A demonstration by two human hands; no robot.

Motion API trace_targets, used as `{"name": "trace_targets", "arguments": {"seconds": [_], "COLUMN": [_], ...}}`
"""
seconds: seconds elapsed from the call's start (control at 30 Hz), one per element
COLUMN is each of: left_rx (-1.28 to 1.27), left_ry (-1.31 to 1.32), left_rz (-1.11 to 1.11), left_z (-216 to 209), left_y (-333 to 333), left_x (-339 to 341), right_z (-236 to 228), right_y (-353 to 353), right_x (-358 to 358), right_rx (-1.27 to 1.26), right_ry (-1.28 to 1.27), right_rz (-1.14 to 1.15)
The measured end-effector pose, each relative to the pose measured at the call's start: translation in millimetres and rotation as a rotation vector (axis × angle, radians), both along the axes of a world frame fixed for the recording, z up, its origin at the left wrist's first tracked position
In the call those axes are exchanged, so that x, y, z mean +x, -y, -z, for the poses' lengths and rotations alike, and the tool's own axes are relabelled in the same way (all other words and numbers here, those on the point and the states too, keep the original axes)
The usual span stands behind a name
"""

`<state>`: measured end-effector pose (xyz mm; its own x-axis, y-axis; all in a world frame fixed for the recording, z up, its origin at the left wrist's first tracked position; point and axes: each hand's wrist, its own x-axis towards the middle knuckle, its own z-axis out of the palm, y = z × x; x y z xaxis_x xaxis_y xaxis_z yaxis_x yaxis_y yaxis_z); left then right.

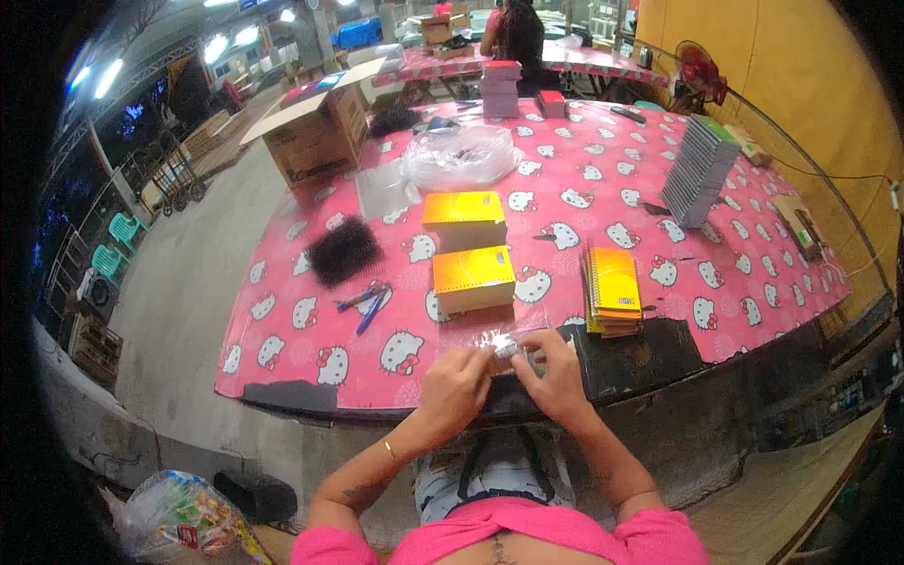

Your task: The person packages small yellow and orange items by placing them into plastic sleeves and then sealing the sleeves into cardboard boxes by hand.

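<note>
Both hands meet at the table's near edge, over a small crinkled, shiny whitish piece (505, 350) that looks like plastic film. My left hand (456, 384) is closed, its fingertips pinching the left side of the piece. On the other side, my right hand (554, 379) has its thumb and curved fingers closed on it. Just beyond the hands stands a stack of yellow-orange spiral notebooks (475, 273), with a second notebook stack (463, 215) behind it. Right of them is an upright-leaning group of yellow spiral notebooks (614, 287). Fingers hide part of the shiny piece.
Pens (371, 306) and a black bristly bundle (344, 252) lie to the left on the pink patterned tablecloth (584, 231). Farther off are a clear plastic bag (460, 158), a cardboard box (315, 141), a tall notebook stack (699, 174) and a fan (699, 73). A person (516, 38) sits beyond.
</note>
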<state>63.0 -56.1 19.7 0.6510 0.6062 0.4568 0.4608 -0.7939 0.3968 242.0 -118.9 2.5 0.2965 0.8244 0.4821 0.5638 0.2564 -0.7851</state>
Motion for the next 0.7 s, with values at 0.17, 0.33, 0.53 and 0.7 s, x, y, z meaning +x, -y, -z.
{"name": "trace_targets", "arguments": {"seconds": [0.17, 0.33, 0.53, 0.7], "left_rx": [-0.313, 0.113, 0.518, 0.533], "left_ry": [0.423, 0.272, 0.014, 0.075], "left_rz": [0.171, 0.051, 0.074, -0.004], "left_z": [-44, -11, 34, -5], "left_y": [-2, -90, -139, -97], "left_x": [21, 27, 34, 17], "right_z": [-10, -18, -6, -31], "right_y": [19, 3, -17, -19], "right_x": [-21, 76, 190, 116], "right_rx": [0.012, -0.051, -0.299, -0.048], "right_ry": [-0.110, -0.357, 0.318, 0.544], "right_rz": [-0.036, 0.169, 0.509, 0.441]}}
